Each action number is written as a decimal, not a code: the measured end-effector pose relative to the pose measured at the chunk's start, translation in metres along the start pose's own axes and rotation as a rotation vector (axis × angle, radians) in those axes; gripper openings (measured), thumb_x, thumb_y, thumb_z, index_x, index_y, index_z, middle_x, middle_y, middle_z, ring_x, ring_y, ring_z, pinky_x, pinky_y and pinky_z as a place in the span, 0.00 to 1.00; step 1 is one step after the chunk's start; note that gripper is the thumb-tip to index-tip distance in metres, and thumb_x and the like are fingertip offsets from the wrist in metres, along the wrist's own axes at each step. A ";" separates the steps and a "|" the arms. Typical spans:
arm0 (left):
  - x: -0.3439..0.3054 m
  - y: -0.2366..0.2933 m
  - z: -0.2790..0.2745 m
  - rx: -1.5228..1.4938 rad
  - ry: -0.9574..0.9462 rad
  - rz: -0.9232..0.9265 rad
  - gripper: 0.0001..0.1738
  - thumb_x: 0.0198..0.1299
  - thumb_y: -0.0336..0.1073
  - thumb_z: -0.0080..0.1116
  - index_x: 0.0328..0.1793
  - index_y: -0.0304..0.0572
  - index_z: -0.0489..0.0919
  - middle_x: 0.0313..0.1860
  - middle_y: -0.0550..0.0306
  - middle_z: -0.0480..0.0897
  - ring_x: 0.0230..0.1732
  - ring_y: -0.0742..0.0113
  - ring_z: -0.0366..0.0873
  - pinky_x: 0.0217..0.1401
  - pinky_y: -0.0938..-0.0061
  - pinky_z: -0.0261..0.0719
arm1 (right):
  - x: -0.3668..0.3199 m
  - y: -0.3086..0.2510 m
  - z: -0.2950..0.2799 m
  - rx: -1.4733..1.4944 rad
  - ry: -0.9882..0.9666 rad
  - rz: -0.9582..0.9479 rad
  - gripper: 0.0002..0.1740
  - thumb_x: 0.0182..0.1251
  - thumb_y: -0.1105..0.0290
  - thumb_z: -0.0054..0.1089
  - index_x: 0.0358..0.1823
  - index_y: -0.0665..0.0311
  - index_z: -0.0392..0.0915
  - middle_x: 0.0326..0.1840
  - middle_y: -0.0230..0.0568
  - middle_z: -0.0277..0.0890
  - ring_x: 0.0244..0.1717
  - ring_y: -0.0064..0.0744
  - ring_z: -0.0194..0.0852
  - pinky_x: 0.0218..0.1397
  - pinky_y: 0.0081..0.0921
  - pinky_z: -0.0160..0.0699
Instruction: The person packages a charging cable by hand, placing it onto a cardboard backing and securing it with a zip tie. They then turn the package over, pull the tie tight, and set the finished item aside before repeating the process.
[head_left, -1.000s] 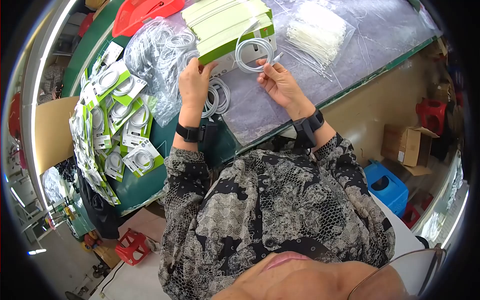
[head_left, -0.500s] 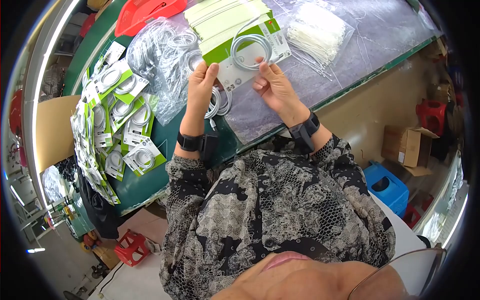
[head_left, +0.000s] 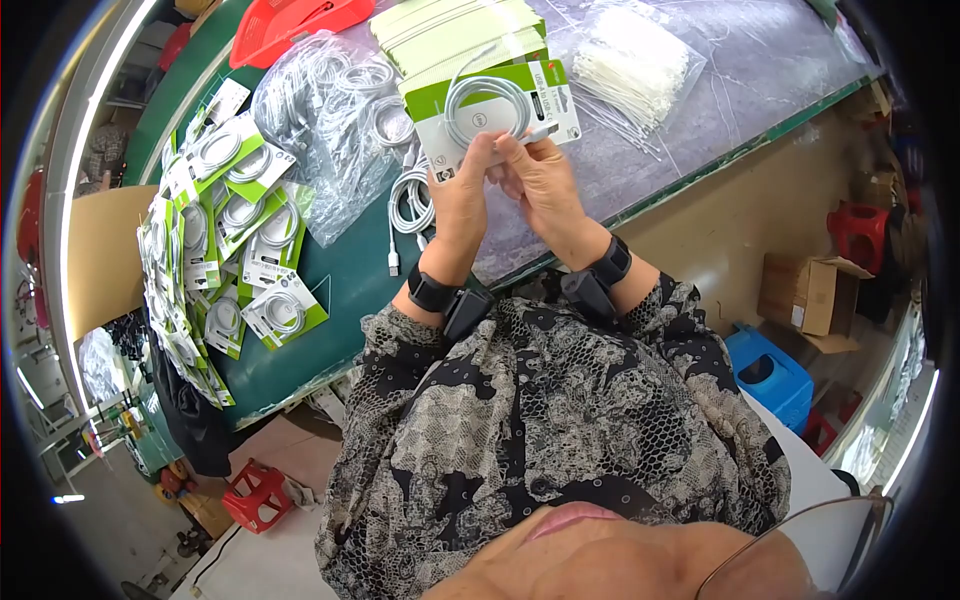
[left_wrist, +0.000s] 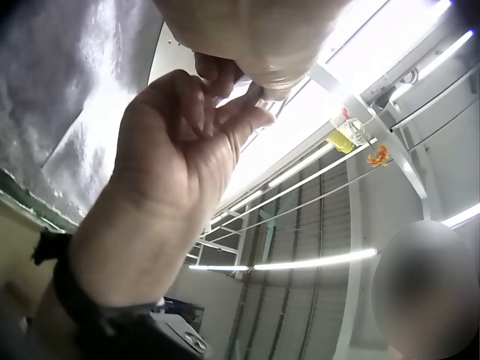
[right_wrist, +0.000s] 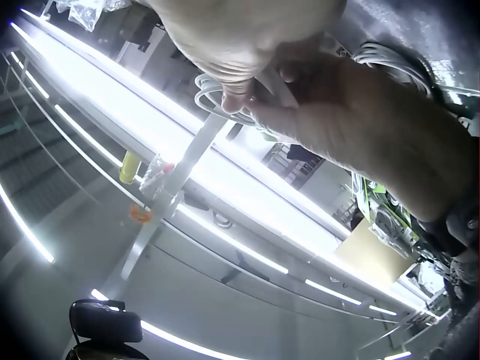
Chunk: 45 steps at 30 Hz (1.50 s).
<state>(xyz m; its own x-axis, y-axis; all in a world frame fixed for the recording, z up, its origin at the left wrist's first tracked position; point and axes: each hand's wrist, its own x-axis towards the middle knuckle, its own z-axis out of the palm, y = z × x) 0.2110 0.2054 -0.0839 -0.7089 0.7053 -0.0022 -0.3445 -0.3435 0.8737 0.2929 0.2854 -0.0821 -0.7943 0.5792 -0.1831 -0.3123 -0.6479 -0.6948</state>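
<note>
In the head view, my left hand (head_left: 463,205) holds a green-and-white packaging card (head_left: 436,135) by its lower edge, thumb on the front. Over the card's face lies a coiled white USB cable (head_left: 458,110). My right hand (head_left: 552,200) pinches the coil's lower side close beside the left thumb, and the cable's USB plug (head_left: 543,133) sticks out to the right above its fingers. Both hands are close together in the left wrist view, where the left palm (left_wrist: 255,34) hides most of the card. Part of the coil (right_wrist: 206,94) shows past the fingertips in the right wrist view.
Behind the card stands a stack of green cards (head_left: 450,40). Loose coiled cables (head_left: 408,205) lie left of my hands, near a plastic bag of cables (head_left: 320,110). Carded cables (head_left: 215,240) pile up further left. White cable ties (head_left: 635,60) lie at right.
The card has come up from the stack in my left hand, behind the coil. My left hand has since moved right, up against my right hand, and the coil has shifted slightly left.
</note>
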 end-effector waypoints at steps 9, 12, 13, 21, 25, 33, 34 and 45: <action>-0.001 0.001 0.000 0.177 0.230 0.069 0.13 0.63 0.33 0.57 0.50 0.35 0.75 0.35 0.59 0.81 0.28 0.76 0.77 0.24 0.84 0.74 | -0.003 -0.015 -0.031 -0.530 0.125 -0.237 0.31 0.62 0.57 0.65 0.63 0.59 0.66 0.55 0.40 0.68 0.44 0.26 0.73 0.42 0.21 0.74; -0.002 0.003 -0.006 0.197 0.194 0.063 0.12 0.63 0.33 0.57 0.50 0.35 0.75 0.36 0.58 0.81 0.28 0.76 0.78 0.24 0.84 0.74 | -0.004 -0.035 -0.046 -0.760 0.075 -0.313 0.41 0.59 0.55 0.67 0.70 0.57 0.58 0.64 0.47 0.60 0.55 0.37 0.72 0.56 0.30 0.73; -0.004 0.003 -0.007 0.205 0.176 0.060 0.12 0.63 0.33 0.58 0.50 0.35 0.75 0.36 0.58 0.81 0.29 0.76 0.78 0.23 0.84 0.74 | -0.005 -0.048 -0.045 -1.112 0.092 -0.553 0.44 0.57 0.54 0.68 0.72 0.56 0.56 0.67 0.49 0.57 0.58 0.40 0.68 0.61 0.33 0.67; -0.021 -0.014 0.000 0.386 -0.035 0.153 0.13 0.63 0.32 0.57 0.52 0.33 0.75 0.37 0.57 0.81 0.31 0.75 0.78 0.26 0.83 0.76 | 0.024 -0.083 -0.008 -1.673 -0.496 -0.862 0.53 0.46 0.50 0.73 0.73 0.52 0.54 0.74 0.45 0.51 0.74 0.47 0.49 0.77 0.48 0.38; -0.028 -0.007 -0.001 0.244 0.003 0.036 0.15 0.64 0.30 0.55 0.55 0.33 0.74 0.39 0.56 0.81 0.32 0.74 0.79 0.27 0.81 0.77 | 0.031 -0.080 -0.002 -1.757 -0.736 -0.672 0.54 0.42 0.52 0.74 0.72 0.49 0.55 0.74 0.36 0.52 0.74 0.41 0.50 0.77 0.50 0.39; -0.026 -0.005 0.001 0.118 0.061 0.039 0.18 0.65 0.30 0.54 0.60 0.35 0.70 0.43 0.56 0.80 0.33 0.71 0.80 0.27 0.79 0.79 | 0.019 -0.069 0.002 -1.804 -0.640 -0.751 0.48 0.45 0.57 0.72 0.70 0.53 0.58 0.64 0.37 0.60 0.68 0.39 0.58 0.77 0.51 0.42; -0.026 -0.005 0.001 0.115 0.065 0.034 0.18 0.65 0.30 0.54 0.60 0.35 0.70 0.43 0.56 0.80 0.33 0.71 0.80 0.27 0.79 0.79 | 0.019 -0.067 0.003 -1.822 -0.641 -0.776 0.47 0.46 0.58 0.72 0.70 0.55 0.59 0.62 0.38 0.61 0.66 0.38 0.59 0.76 0.50 0.43; -0.017 -0.004 -0.018 0.096 0.071 0.002 0.19 0.66 0.33 0.54 0.61 0.37 0.70 0.48 0.56 0.79 0.38 0.73 0.80 0.34 0.81 0.80 | 0.019 -0.037 0.006 -1.891 -0.524 -1.023 0.39 0.49 0.61 0.70 0.65 0.61 0.65 0.54 0.40 0.63 0.59 0.38 0.62 0.70 0.41 0.52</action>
<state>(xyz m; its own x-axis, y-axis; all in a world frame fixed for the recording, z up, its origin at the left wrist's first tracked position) 0.2133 0.1841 -0.0957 -0.7523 0.6581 -0.0316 -0.2845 -0.2813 0.9165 0.2868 0.3176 -0.0555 -0.8650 -0.0467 0.4996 -0.1266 0.9837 -0.1273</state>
